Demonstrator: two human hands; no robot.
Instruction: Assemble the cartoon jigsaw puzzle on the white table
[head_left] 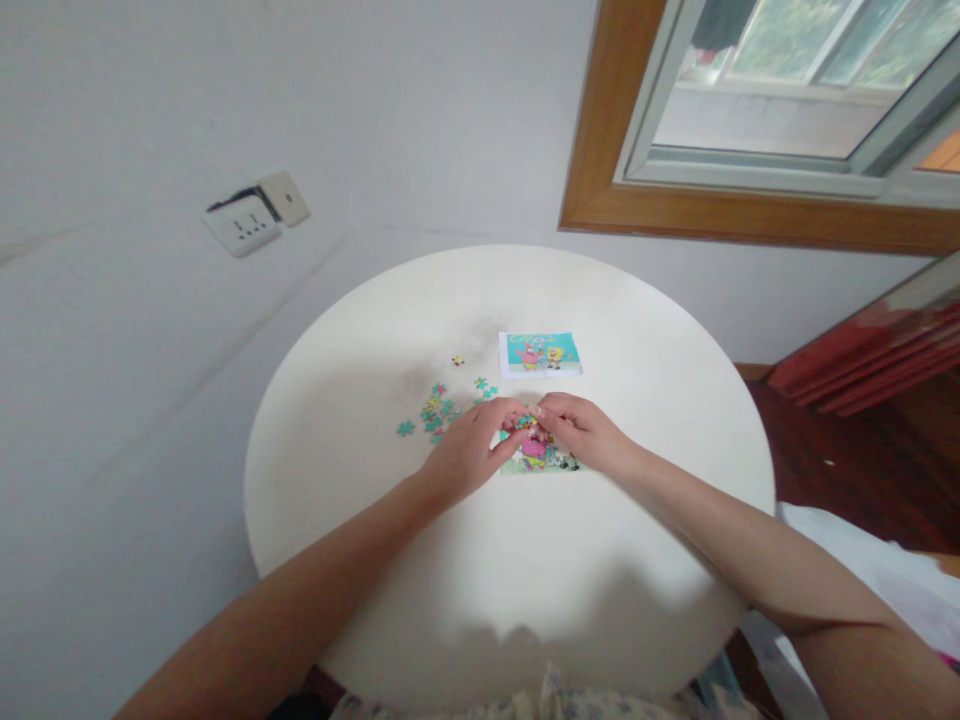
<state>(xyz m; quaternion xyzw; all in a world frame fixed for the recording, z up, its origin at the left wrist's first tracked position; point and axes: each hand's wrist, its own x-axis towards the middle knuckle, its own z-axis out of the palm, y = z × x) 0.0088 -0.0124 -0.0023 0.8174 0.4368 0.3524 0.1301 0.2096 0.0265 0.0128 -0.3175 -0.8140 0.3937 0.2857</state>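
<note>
A partly joined jigsaw puzzle [534, 462] lies flat on the table, showing a pink cartoon figure and green ground; its upper part is covered by my hands. My left hand [480, 440] curves over its left edge, with thumb and fingers apart. From the right, my right hand [581, 428] reaches over the upper part, thumb and forefinger pinched on what looks like a small puzzle piece, mostly hidden. The fingertips of both hands nearly meet. Left of my left hand, loose teal and yellow puzzle pieces [433, 410] are scattered in a cluster.
A reference picture card [540, 354] with two cartoon figures lies beyond my hands. One stray yellow piece [458, 361] sits to its left. The round white table [337, 480] stands close to a wall with a socket [246, 224] and a wood-framed window [592, 150].
</note>
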